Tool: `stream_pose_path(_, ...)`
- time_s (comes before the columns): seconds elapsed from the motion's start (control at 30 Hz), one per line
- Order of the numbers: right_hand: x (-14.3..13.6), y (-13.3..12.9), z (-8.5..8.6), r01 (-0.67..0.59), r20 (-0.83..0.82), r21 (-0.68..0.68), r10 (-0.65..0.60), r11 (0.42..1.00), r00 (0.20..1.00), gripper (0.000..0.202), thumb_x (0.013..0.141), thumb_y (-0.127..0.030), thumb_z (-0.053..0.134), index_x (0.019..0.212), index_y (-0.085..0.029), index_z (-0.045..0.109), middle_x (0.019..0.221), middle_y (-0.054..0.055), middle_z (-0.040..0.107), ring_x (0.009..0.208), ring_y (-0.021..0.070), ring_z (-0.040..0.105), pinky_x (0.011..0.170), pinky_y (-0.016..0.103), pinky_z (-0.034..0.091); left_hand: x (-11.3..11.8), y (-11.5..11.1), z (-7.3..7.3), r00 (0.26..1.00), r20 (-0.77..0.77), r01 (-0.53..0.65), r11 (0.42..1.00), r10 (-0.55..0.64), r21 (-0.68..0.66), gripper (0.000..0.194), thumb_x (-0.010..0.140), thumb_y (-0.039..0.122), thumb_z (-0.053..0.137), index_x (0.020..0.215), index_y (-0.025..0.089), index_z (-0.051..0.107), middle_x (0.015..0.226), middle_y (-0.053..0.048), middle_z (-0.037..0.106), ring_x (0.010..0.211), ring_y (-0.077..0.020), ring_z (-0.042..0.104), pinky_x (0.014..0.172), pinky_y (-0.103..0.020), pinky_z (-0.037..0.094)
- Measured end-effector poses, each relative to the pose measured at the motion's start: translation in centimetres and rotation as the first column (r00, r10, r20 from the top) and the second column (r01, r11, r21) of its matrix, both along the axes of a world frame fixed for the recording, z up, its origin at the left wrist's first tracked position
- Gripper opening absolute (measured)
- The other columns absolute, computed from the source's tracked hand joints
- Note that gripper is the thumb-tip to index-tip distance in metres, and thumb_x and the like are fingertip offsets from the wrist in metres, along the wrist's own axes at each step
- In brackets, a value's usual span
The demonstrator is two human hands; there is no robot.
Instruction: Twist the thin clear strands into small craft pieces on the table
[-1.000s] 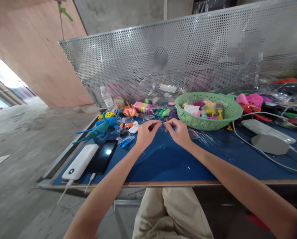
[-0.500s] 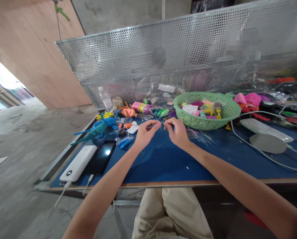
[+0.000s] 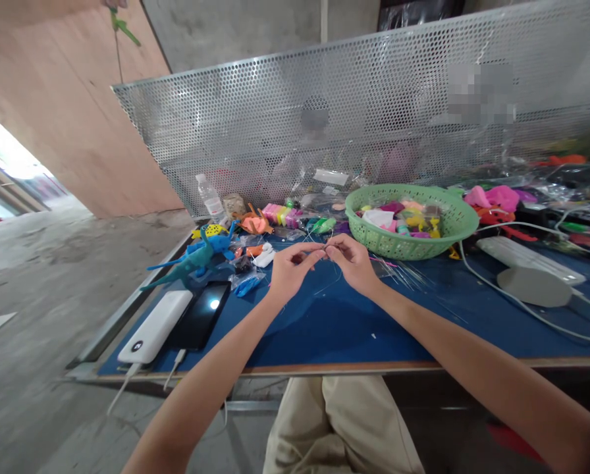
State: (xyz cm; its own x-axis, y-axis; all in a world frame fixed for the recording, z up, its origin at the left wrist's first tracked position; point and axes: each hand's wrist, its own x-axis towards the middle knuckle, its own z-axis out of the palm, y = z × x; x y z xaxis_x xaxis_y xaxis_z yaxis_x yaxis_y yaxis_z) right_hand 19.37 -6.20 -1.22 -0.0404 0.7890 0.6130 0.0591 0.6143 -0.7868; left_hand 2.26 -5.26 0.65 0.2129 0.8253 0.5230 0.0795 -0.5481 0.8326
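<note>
My left hand [image 3: 295, 264] and my right hand [image 3: 350, 260] meet fingertip to fingertip above the blue tabletop, both closed in a pinch. A thin wire [image 3: 330, 288] curves out from below the fingers, and a fine strand also shows above them. What lies right between the fingertips is too small to see. Several straight thin wires [image 3: 407, 275] lie just right of my right hand, beside a pink stick. A green basket [image 3: 398, 245] of colourful soft pieces stands behind that hand. Left of my left hand are a white piece [image 3: 264, 255] and a bagged blue piece [image 3: 248, 286].
Blue and teal toy dinosaurs [image 3: 196, 257], a white power bank [image 3: 155, 327] and a black phone [image 3: 203, 316] occupy the left side. A water bottle [image 3: 210, 197] stands against the perforated metal panel [image 3: 255, 118]. At right, a white cable [image 3: 492, 284] loops around a grey disc [image 3: 535, 286].
My hands have come together, closing the small gap between their fingertips. The thin wire below them now hangs in a curve.
</note>
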Motion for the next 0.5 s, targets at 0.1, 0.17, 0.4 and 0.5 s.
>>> stream_pose_path(0.1,-0.02,0.44,-0.22,-0.073,-0.084,-0.067,0.067,0.995,0.994,0.026,0.088,-0.049,0.066,0.088,-0.023,0.062,0.077,-0.001,0.06,0.07,0.0149,0.056,0.068,0.03,0.045,0.06,-0.1,-0.07,0.999,-0.035,-0.033,0.992,0.037,0.12,0.02,0.083,0.04,0.074,0.092,0.022,0.078,0.085,-0.004,0.076,0.058,-0.0105,0.06,0.054,-0.024,0.051)
stream_pose_path(0.17,0.03,0.71,-0.36,-0.172,-0.166,-0.118,0.152,0.978,0.974,0.027,0.085,-0.05,0.07,0.087,-0.024,0.062,0.074,-0.002,0.057,0.066,0.0133,0.051,0.064,0.029,0.042,0.08,-0.24,-0.06,0.995,-0.07,-0.056,0.969,0.075,0.239,0.015,0.086,0.036,0.073,0.089,0.023,0.078,0.088,-0.004,0.076,0.069,-0.013,0.065,0.063,-0.026,0.054)
stream_pose_path(0.4,0.18,0.88,-0.31,-0.415,-0.307,-0.195,0.347,0.888,0.886,0.026,0.083,-0.046,0.074,0.087,-0.024,0.061,0.073,-0.003,0.052,0.064,0.0114,0.046,0.061,0.027,0.038,0.15,-0.64,-0.15,0.977,-0.109,-0.122,0.893,0.186,0.433,0.01,0.089,0.027,0.069,0.087,0.024,0.078,0.091,-0.005,0.076,0.085,-0.0169,0.07,0.078,-0.032,0.058)
stream_pose_path(0.5,0.13,0.72,-0.19,-0.431,-0.309,-0.207,0.359,0.878,0.88,0.03,0.082,-0.048,0.075,0.087,-0.024,0.059,0.074,-0.004,0.052,0.063,0.0112,0.047,0.061,0.027,0.038,0.21,-0.65,-0.23,0.977,-0.1,-0.129,0.897,0.188,0.423,0.009,0.088,0.027,0.07,0.087,0.023,0.078,0.09,-0.004,0.076,0.079,-0.0158,0.07,0.073,-0.03,0.058)
